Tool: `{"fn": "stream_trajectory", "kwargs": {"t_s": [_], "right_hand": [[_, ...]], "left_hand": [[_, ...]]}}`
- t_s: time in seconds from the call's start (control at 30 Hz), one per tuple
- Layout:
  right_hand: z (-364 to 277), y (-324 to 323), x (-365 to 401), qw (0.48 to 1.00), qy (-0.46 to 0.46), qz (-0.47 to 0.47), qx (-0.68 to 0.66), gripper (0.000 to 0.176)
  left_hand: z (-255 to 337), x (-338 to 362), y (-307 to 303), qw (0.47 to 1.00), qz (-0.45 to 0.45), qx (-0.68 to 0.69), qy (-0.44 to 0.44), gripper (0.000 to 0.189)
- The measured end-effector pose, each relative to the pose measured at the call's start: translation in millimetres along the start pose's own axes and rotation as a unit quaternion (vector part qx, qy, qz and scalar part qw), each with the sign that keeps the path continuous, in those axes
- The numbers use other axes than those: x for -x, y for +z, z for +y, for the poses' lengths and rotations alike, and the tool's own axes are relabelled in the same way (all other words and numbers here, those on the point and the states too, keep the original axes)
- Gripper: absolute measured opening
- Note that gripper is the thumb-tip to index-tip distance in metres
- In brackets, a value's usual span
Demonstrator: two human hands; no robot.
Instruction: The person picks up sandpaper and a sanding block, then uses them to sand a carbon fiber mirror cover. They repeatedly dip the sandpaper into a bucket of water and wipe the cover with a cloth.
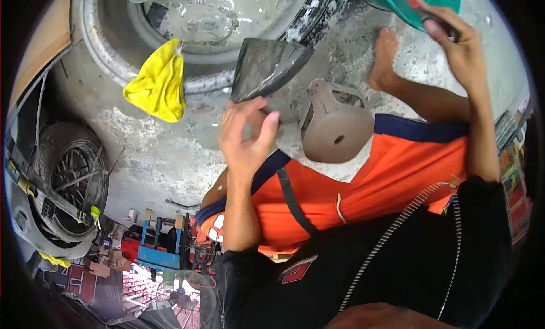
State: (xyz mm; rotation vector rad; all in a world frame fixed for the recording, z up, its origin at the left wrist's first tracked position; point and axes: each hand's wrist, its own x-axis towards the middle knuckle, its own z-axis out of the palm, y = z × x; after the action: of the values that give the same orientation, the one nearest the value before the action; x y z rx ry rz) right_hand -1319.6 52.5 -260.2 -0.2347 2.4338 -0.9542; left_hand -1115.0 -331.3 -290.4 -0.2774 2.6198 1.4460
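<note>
My left hand is open, thumb and fingers apart, its fingertips right at the lower edge of a dark glossy curved shell piece. That piece leans against the pale rim of a large tyre-like ring. Over at the upper right, my right hand is closed around a small dark-handled tool with a red end. The tool overlaps the edge of a green basin. A yellow cloth hangs over the ring, left of the shell piece.
A brown plastic stool stands on the concrete floor in front of my lap. At the left is a wheel with a black tyre beside a grey car-body panel. A blue metal stand and a fan show at the lower left.
</note>
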Motion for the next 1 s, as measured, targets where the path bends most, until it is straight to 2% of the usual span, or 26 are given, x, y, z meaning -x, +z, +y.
{"fn": "stream_trajectory", "kwargs": {"t_s": [0.03,0.07,0.13,0.17,0.2,0.23,0.27,0.33,0.37,0.4,0.43,0.47,0.5,0.53,0.63,0.7,0.77,0.8,1.0], "right_hand": [[0.8,-6.1,-6.2,0.999,0.009,0.044,0.021,0.036],[-8.6,-3.8,-8.9,0.999,0.004,0.049,0.018,0.036],[-34.8,8.7,-7.9,0.976,-0.087,0.18,0.08,0.025],[-37.4,7.6,-3.6,0.977,-0.102,0.184,0.028,0.034],[3.2,4.4,-3.7,0.975,-0.112,0.193,0.022,0.034],[74.9,-2.4,-12.6,0.969,-0.083,0.23,-0.021,0.033],[114.4,-6.8,-10.3,0.961,-0.048,0.266,-0.064,0.031],[5.2,-5.2,28.8,0.959,-0.128,0.254,0.012,0.031],[-49.7,-3.7,48.3,0.952,-0.168,0.25,0.048,0.031],[-53.8,-3.9,53.5,0.953,-0.163,0.25,0.044,0.031],[-49.7,-3.6,50.7,0.94,-0.223,0.256,-0.007,0.03],[-49.4,-6.8,50.7,0.917,-0.288,0.269,-0.052,0.029],[-52.0,-11.7,56.5,0.911,-0.295,0.286,-0.047,0.029],[-55.4,-14.7,63.1,0.919,-0.275,0.278,-0.044,0.027],[-62.8,-11.1,90.8,0.934,-0.232,0.271,-0.03,0.025],[-62.3,-13.4,95.4,0.932,-0.226,0.285,-0.009,0.025],[-36.5,-10.6,88.8,0.927,-0.253,0.259,-0.102,0.025],[-30.8,-10.9,89.5,0.925,-0.259,0.26,-0.1,0.025],[-10.0,-8.6,91.2,0.943,-0.19,0.269,-0.055,0.027]], "left_hand": [[-6.0,-7.8,4.5,1.0,0.005,-0.003,0.006,0.036],[-10.2,-11.8,5.6,0.999,0.015,-0.021,0.038,0.038],[-9.0,-18.4,7.1,0.995,0.027,-0.048,0.079,0.041],[-4.1,-26.2,9.2,0.993,0.013,-0.077,0.084,0.046],[-1.4,-30.2,10.4,0.99,0.0,-0.109,0.09,0.05],[-7.5,-32.2,12.4,0.982,-0.033,-0.148,0.108,0.078],[-6.8,-37.6,19.2,0.98,-0.028,-0.156,0.121,0.078],[-3.6,-46.9,32.5,0.955,-0.054,-0.24,0.165,0.11],[-6.0,-52.5,41.5,0.941,-0.069,-0.291,0.155,0.121],[-8.2,-53.7,49.1,0.925,-0.089,-0.342,0.141,0.131],[-4.8,-57.6,56.6,0.911,-0.102,-0.383,0.115,0.131],[-9.3,-60.1,60.1,0.908,-0.097,-0.387,0.127,0.131],[-21.0,-65.4,60.3,0.909,-0.125,-0.383,0.106,0.127],[-28.5,-73.0,59.4,0.909,-0.156,-0.377,0.083,0.124],[-34.2,-75.9,51.8,0.925,-0.172,-0.331,0.076,0.116],[-35.3,-67.5,49.0,0.921,-0.146,-0.349,0.092,0.114],[-23.8,-53.1,46.5,0.908,-0.128,-0.39,0.085,0.112],[-18.0,-49.6,43.8,0.908,-0.122,-0.391,0.086,0.112],[4.6,-16.3,19.5,0.926,-0.117,-0.339,0.121,0.115]]}}
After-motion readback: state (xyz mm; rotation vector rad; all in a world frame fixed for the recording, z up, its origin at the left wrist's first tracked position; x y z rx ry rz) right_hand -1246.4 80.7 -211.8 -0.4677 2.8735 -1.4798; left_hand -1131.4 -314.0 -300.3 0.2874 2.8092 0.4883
